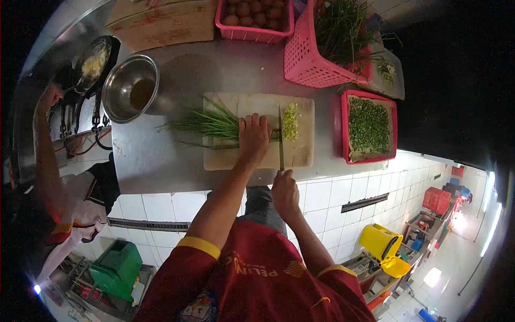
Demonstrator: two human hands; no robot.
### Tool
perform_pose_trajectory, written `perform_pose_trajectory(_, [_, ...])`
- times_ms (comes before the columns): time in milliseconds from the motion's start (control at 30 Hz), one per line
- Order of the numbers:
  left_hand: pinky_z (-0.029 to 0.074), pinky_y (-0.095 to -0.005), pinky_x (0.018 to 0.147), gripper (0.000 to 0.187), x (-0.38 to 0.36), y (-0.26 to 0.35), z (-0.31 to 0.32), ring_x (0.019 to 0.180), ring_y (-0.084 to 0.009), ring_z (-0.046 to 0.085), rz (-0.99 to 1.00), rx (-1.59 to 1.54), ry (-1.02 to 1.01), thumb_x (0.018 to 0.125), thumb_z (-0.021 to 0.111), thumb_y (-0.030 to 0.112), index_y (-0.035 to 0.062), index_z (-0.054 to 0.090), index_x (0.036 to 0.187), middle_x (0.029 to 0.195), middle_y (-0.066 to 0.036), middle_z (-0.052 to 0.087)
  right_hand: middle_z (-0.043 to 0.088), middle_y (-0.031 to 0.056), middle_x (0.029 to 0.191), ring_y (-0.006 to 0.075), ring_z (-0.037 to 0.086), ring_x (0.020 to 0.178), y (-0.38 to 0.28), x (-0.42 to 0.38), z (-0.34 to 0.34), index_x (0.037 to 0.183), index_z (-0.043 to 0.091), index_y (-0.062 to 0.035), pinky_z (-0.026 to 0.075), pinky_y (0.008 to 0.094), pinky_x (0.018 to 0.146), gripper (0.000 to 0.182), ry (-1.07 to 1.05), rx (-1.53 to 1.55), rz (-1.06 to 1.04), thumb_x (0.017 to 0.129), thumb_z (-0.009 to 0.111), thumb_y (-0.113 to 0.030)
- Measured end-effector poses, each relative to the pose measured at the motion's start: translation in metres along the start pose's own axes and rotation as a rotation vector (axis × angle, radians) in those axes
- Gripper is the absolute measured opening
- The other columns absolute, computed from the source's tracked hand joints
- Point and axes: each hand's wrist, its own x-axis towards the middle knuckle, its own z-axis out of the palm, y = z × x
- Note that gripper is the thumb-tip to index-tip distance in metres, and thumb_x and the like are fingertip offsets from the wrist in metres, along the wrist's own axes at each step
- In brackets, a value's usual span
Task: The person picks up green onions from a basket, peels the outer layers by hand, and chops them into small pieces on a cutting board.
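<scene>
My left hand [255, 135] presses a bunch of spring onions [212, 123] onto the white cutting board [230, 159], fingers pointing away from me. The long green leaves spread leftward past the board's edge. In my right hand [285, 190] is the handle of a kitchen knife [281, 147], its blade lying across the board just right of my left hand. Along the blade's right side sits a small heap of pale chopped spring onion [290, 121]. Whether the blade touches the bunch cannot be made out clearly.
Right of the board stands a red tray [345, 129] of chopped greens. Behind are a pink basket [308, 56] of long greens, a pink crate [252, 34] of eggs and a cardboard box [166, 24]. A metal bowl [120, 88] stands left. Another person's hand [51, 95] holds a pan [96, 64].
</scene>
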Motion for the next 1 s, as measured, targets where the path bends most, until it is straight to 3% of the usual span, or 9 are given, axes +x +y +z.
perform_pose_trajectory(233, [0.037,-0.0475,0.092,0.022,-0.001,0.000,0.001,0.094,-0.0293,0.049,0.008,0.048,0.044,0.087,0.059,0.023,0.0053,0.053,0.098,0.096,-0.012,0.049,0.063,0.0313,0.078,0.0481,0.064,0.078,0.001,0.048,0.017,0.095,0.040,0.0020,0.053,0.0523,0.065,0.022,0.134,0.118,-0.150,0.094,0.050,-0.018])
perform_pose_trajectory(267, [0.037,-0.0471,0.092,0.022,0.000,0.001,0.001,0.094,-0.0290,0.049,-0.002,0.038,0.040,0.086,0.059,0.023,0.0055,0.054,0.098,0.096,-0.012,0.049,0.058,0.0364,0.075,0.0506,0.061,0.074,-0.001,0.054,0.016,0.090,0.044,0.0056,0.049,0.0539,0.057,0.026,0.159,0.112,-0.110,0.098,0.047,-0.019])
perform_pose_trajectory(367, [0.038,-0.0459,0.090,0.021,0.002,0.003,-0.002,0.095,-0.0281,0.050,-0.017,0.047,0.006,0.086,0.058,0.024,0.0062,0.055,0.097,0.095,-0.011,0.050,0.062,0.0303,0.076,0.0459,0.065,0.078,0.003,0.056,-0.001,0.096,0.044,0.0051,0.054,0.0505,0.061,0.027,0.115,-0.074,-0.138,0.096,0.048,-0.022])
perform_pose_trajectory(400, [0.038,-0.0455,0.090,0.021,0.001,0.002,-0.003,0.095,-0.0278,0.050,-0.017,0.059,-0.014,0.085,0.058,0.024,0.0064,0.055,0.096,0.095,-0.011,0.050,0.062,0.0283,0.076,0.0432,0.066,0.076,0.001,0.045,-0.010,0.092,0.048,0.0051,0.054,0.0490,0.058,0.027,0.341,-0.236,-0.371,0.098,0.045,-0.021])
perform_pose_trajectory(500, [0.038,-0.0447,0.088,0.020,0.002,0.002,0.003,0.094,-0.0272,0.050,-0.034,0.057,0.007,0.086,0.056,0.025,0.0068,0.055,0.095,0.096,-0.011,0.051,0.062,0.0277,0.078,0.0414,0.067,0.075,-0.032,0.019,-0.056,0.090,0.052,0.0058,0.056,0.0475,0.059,0.027,0.062,-0.162,-0.226,0.097,0.044,-0.019])
perform_pose_trajectory(633, [0.038,-0.0449,0.088,0.022,0.003,0.002,0.002,0.095,-0.0277,0.051,-0.030,0.052,-0.019,0.087,0.055,0.025,0.0052,0.056,0.097,0.096,-0.011,0.051,0.062,0.0309,0.078,0.0430,0.066,0.075,-0.019,0.007,-0.041,0.094,0.050,0.0073,0.057,0.0473,0.060,0.028,0.012,-0.237,-0.234,0.098,0.044,-0.020])
perform_pose_trajectory(767, [0.036,-0.0464,0.089,0.022,0.002,0.001,-0.006,0.098,-0.0305,0.050,-0.022,-0.033,-0.037,0.087,0.058,0.021,0.0033,0.055,0.100,0.099,-0.014,0.051,0.062,0.0335,0.076,0.0447,0.066,0.072,-0.004,0.005,0.001,0.100,0.044,0.0061,0.056,0.0501,0.060,0.026,0.041,-0.067,-0.004,0.097,0.044,-0.020])
perform_pose_trajectory(900, [0.036,-0.0473,0.091,0.026,0.001,0.000,0.004,0.102,-0.0313,0.049,-0.021,0.013,-0.015,0.089,0.057,0.021,0.0023,0.054,0.106,0.105,-0.015,0.051,0.063,0.0318,0.077,0.0477,0.064,0.076,0.007,0.041,0.029,0.096,0.042,0.0038,0.053,0.0529,0.062,0.027,0.066,-0.006,-0.097,0.097,0.044,-0.023])
perform_pose_trajectory(1000, [0.036,-0.0449,0.092,0.023,0.000,0.001,0.006,0.098,-0.0281,0.049,-0.029,0.041,-0.005,0.086,0.058,0.021,0.0050,0.054,0.102,0.097,-0.012,0.049,0.060,0.0345,0.075,0.0509,0.061,0.075,-0.003,0.048,0.016,0.093,0.042,0.0052,0.050,0.0558,0.060,0.027,0.131,0.082,-0.126,0.098,0.045,-0.021])
